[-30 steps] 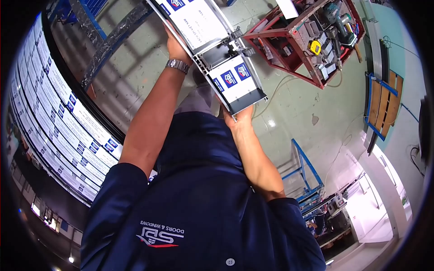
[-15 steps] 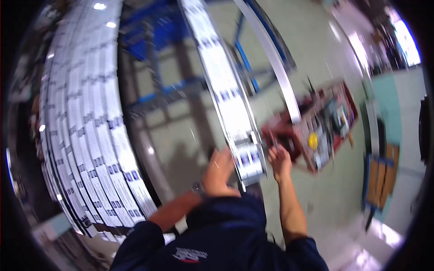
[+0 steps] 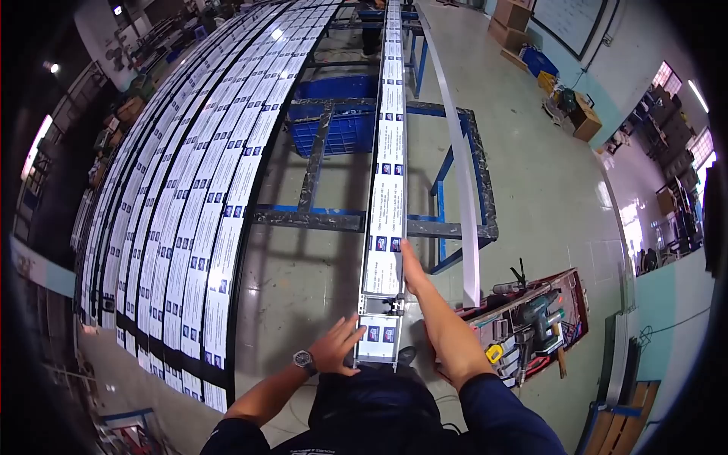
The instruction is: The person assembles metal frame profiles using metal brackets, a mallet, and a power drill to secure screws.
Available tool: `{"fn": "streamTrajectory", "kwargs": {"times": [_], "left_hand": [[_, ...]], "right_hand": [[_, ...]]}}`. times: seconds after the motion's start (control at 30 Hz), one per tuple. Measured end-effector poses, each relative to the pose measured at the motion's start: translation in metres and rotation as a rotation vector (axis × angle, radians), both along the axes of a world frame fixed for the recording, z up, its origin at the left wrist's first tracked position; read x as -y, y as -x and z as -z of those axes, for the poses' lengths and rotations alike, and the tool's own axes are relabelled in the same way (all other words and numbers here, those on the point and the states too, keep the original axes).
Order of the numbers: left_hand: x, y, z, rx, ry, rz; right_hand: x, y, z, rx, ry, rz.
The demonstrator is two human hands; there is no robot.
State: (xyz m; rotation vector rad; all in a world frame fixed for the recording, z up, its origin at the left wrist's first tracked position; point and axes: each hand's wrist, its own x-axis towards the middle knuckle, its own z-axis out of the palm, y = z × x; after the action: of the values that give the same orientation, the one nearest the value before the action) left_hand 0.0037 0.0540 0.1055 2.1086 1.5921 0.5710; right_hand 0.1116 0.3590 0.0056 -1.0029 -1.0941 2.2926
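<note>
A long metal profile (image 3: 388, 203), covered in white printed film, runs away from my body. Near its close end is a cut-out with a small metal fitting (image 3: 393, 305). My left hand (image 3: 338, 346), with a watch on the wrist, has its fingers spread against the profile's left edge, beside the short filmed end piece. Farther along, my right hand (image 3: 413, 271) lies stretched along the right edge, just beyond the fitting; some of its fingers are hidden. I see no tool in either hand.
Left is a wide rack of film-covered profiles (image 3: 220, 220). A blue-and-black steel stand (image 3: 447, 227) supports the long profile, with a blue crate (image 3: 334, 125) behind. A narrow pale strip (image 3: 464, 189) and a red toolbox (image 3: 580, 307) with a drill (image 3: 542, 312) are at right.
My right hand has gone from pinching a thin reddish object near the toolbox to lying along the profile's right edge. That object is out of sight. My left hand stays at the left edge.
</note>
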Motion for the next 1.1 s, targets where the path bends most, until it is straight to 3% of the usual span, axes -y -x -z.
{"fn": "streamTrajectory", "kwargs": {"times": [0.07, 0.1, 0.13, 0.17, 0.2, 0.23, 0.27, 0.33, 0.43, 0.47, 0.53, 0.57, 0.63, 0.73, 0.77, 0.83, 0.87, 0.9, 0.93, 0.97, 1.0, 1.03, 1.07, 1.1], "left_hand": [[0.0, 0.005, -0.012, 0.066, 0.086, -0.009], [-0.003, 0.009, -0.018, 0.129, 0.174, -0.007], [-0.011, 0.013, -0.023, 0.553, 0.169, -0.063], [-0.006, 0.024, -0.011, 0.611, 0.225, -0.165], [-0.012, 0.044, 0.022, 0.479, 0.066, -0.151], [-0.028, 0.039, 0.042, 0.974, -0.024, -0.373], [-0.052, 0.04, 0.014, 0.928, 0.076, -0.575], [-0.101, 0.056, 0.034, 1.075, 0.253, -0.805], [-0.164, 0.069, 0.064, 1.473, 0.409, -0.902], [-0.18, 0.067, 0.074, 1.558, 0.464, -0.94], [-0.203, 0.058, 0.092, 1.538, 0.522, -0.892], [-0.207, 0.051, 0.107, 1.511, 0.561, -0.839], [-0.213, 0.046, 0.147, 1.181, 0.45, -0.993], [-0.204, 0.043, 0.127, 1.21, 0.455, -0.921], [-0.205, 0.041, 0.118, 1.367, 0.559, -0.98], [-0.207, 0.037, 0.113, 1.298, 0.485, -1.022], [-0.207, 0.04, 0.143, 1.179, 0.406, -0.999], [-0.203, 0.039, 0.128, 1.177, 0.42, -0.99], [-0.194, 0.048, 0.155, 0.847, 0.293, -0.793], [-0.193, 0.055, 0.188, 1.01, 0.332, -0.785], [-0.194, 0.054, 0.168, 0.825, 0.374, -0.753], [-0.19, 0.052, 0.179, 1.131, 0.303, -0.695], [-0.19, 0.061, 0.214, 1.784, 0.422, -0.596], [-0.191, 0.057, 0.19, 0.903, 0.163, -0.683]], "right_hand": [[0.006, 0.009, 0.001, 0.184, -0.174, 0.142], [0.0, 0.011, 0.016, 0.155, -0.176, 0.133], [-0.004, 0.012, 0.033, 0.13, -0.167, 0.127], [0.002, 0.01, 0.015, 0.093, -0.165, 0.133], [0.005, 0.014, 0.012, 0.025, -0.263, 0.181], [0.007, 0.011, -0.001, -0.131, -0.077, 0.095], [0.013, 0.003, -0.018, -0.133, 0.11, 0.056], [0.01, -0.002, -0.038, -0.147, 0.296, 0.071], [0.011, -0.005, -0.035, -0.122, 0.389, 0.097], [0.009, -0.001, -0.031, -0.173, 0.411, 0.01], [0.01, 0.008, -0.015, -0.304, 0.389, -0.04], [0.017, 0.007, -0.015, -0.107, 0.16, 0.071], [0.023, 0.006, -0.014, -0.025, 0.16, 0.062], [0.028, 0.002, -0.01, 0.135, 0.039, 0.014], [0.029, 0.0, -0.009, 0.18, -0.01, -0.013], [0.031, -0.005, -0.007, 0.233, -0.161, -0.068], [0.031, -0.007, -0.005, 0.264, -0.231, -0.097], [0.032, -0.011, -0.003, 0.301, -0.305, -0.125], [0.031, -0.014, 0.0, 0.35, -0.391, -0.144], [0.028, -0.021, 0.029, 0.291, 0.051, 0.029], [0.046, -0.035, 0.027, 0.432, -0.002, 0.106], [0.066, -0.051, 0.025, 0.397, -0.042, 0.24], [0.082, -0.076, 0.014, 0.419, -0.184, 0.23], [0.092, -0.109, -0.002, 0.422, -0.107, 0.151]]}}
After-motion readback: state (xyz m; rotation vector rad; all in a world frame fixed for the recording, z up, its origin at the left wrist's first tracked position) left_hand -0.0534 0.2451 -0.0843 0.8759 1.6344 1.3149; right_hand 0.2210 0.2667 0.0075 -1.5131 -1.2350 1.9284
